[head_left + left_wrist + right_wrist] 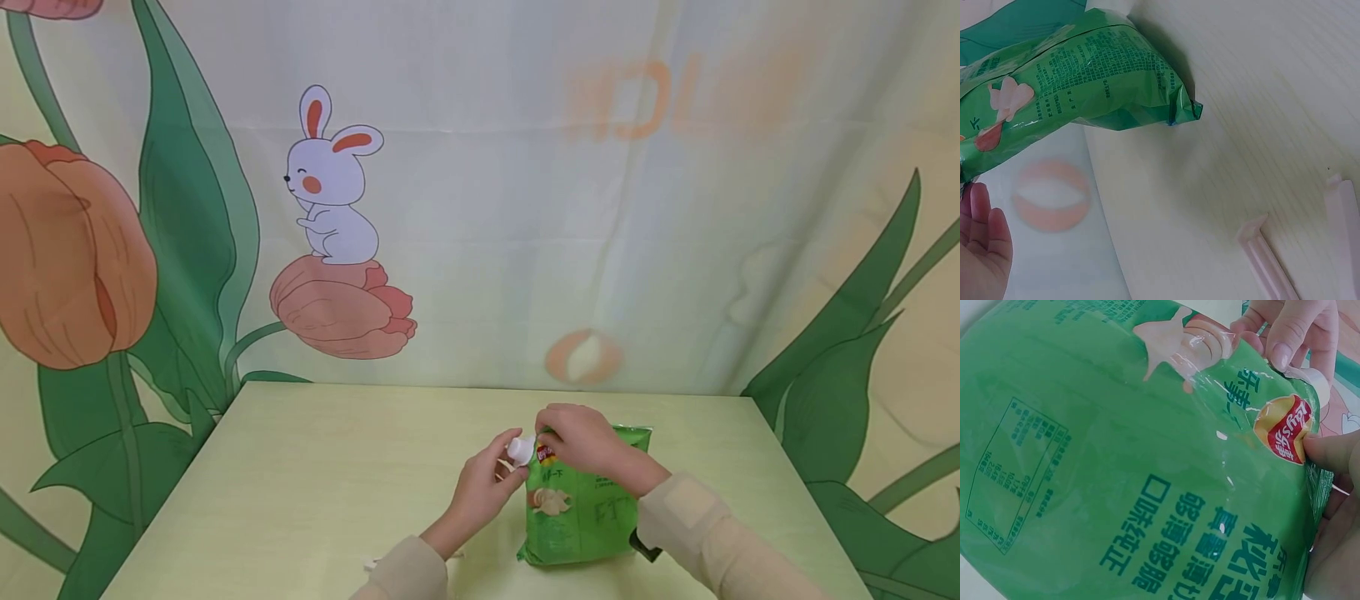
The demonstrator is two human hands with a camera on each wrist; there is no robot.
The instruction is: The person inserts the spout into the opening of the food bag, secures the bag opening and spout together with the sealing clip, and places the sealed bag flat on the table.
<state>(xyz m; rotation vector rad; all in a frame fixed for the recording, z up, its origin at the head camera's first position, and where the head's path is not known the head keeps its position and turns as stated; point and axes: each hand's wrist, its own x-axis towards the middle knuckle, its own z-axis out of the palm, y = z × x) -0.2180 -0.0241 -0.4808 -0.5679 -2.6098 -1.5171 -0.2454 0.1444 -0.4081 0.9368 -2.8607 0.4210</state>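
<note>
A green Lay's potato chip bag (577,517) stands upright on the table, its red and yellow logo near the top edge. My right hand (577,435) grips that top edge; in the right wrist view the thumb presses the front beside the logo. At the bag's upper left corner, my left hand (483,483) holds a small white plastic cap-like piece (521,451) between thumb and fingers. This white piece (1315,384) touches the bag's edge, and part of it is hidden behind the film. Only some left fingers (982,225) show in the left wrist view.
Two long, narrow white plastic strips, one (1266,259) beside the other (1342,231), lie on the pale table (315,467) near my left forearm. A curtain (480,208) printed with a rabbit and tulips hangs behind the table's far edge.
</note>
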